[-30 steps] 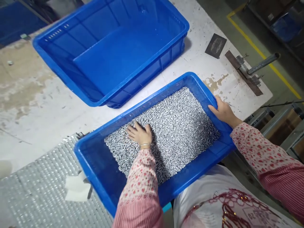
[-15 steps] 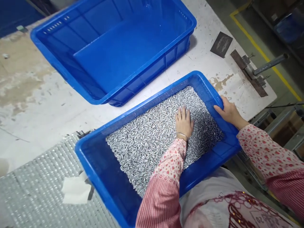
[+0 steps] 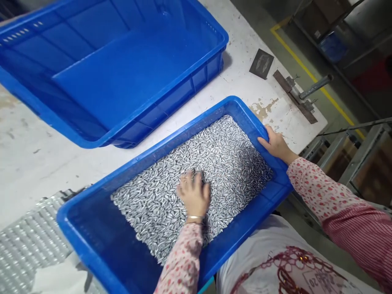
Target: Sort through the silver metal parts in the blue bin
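A blue plastic bin (image 3: 147, 153) sits tilted across the view at the near edge of the table. Small silver, spindle-shaped metal pieces (image 3: 159, 200) cover much of its floor in a layer. My left hand (image 3: 195, 196) lies on these pieces, palm down, fingers apart and slightly blurred. At the bin's right end, my right hand (image 3: 277, 145) grips the rim, thumb on the inside and the other fingers partly hidden behind the edge. Beyond it stands a larger blue bin (image 3: 171, 108) with nothing inside the part that shows.
On the worn white table (image 3: 241, 85) lie a dark square plate (image 3: 261, 64) and a metal bracket with a tube (image 3: 295, 98) at the right edge. Silver ridged material (image 3: 33, 230) and white paper (image 3: 61, 275) are at lower left. Metal shelving (image 3: 352, 163) stands at right.
My left hand has slid over the metal pieces toward the left and nearer to me. My right hand keeps its hold on the rim. The whole view has shifted, moving the scene leftward.
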{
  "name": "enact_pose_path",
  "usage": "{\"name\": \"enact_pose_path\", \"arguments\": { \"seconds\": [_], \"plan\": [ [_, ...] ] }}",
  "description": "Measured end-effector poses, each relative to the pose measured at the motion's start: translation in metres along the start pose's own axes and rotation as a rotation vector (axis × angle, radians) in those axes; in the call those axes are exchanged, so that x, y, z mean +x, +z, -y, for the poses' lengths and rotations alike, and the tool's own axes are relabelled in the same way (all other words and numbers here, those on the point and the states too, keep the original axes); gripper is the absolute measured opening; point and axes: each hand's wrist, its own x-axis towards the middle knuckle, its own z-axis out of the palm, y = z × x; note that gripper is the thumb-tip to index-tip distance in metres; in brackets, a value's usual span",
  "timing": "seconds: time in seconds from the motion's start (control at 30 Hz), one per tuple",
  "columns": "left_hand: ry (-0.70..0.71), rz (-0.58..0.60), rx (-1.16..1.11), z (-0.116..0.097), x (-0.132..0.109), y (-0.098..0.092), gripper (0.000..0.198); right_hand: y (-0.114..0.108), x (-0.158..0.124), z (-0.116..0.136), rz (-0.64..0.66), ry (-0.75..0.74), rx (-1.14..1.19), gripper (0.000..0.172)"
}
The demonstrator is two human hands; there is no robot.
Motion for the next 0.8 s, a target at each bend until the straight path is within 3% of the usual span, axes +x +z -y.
{"name": "enact_pose_path", "arguments": {
  "seconds": [0.1, 0.17, 0.23, 0.3, 0.47, 0.57, 0.7, 0.8],
  "plan": [
    [-0.428, -0.247, 0.037, 0.061, 0.012, -0.021, 0.067, 0.000, 0.000, 0.001, -0.003, 0.001, 0.006, 0.056],
    [-0.637, -0.326, 0.055, 0.095, 0.018, -0.030, 0.071, 0.001, 0.000, 0.001, -0.003, 0.009, 0.002, 0.057],
    [-0.761, -0.322, 0.030, 0.116, 0.022, -0.032, 0.076, 0.001, 0.000, 0.001, 0.000, 0.017, 0.001, 0.057],
    [-0.801, -0.297, 0.017, 0.122, 0.026, -0.030, 0.081, 0.002, 0.000, 0.000, 0.007, 0.022, 0.006, 0.057],
    [-0.690, -0.281, 0.018, 0.092, 0.034, -0.021, 0.083, 0.004, 0.000, -0.001, -0.005, 0.022, 0.005, 0.058],
    [-0.486, -0.254, 0.030, 0.058, 0.044, -0.014, 0.070, 0.005, 0.000, -0.001, -0.014, 0.023, -0.007, 0.058],
    [-0.168, -0.151, 0.022, 0.011, 0.077, -0.003, 0.048, 0.005, 0.000, -0.001, 0.001, 0.029, -0.014, 0.060],
    [-0.146, -0.079, -0.017, -0.012, 0.112, 0.003, 0.045, 0.005, 0.000, -0.001, 0.000, 0.020, -0.005, 0.060]
  ]
}}
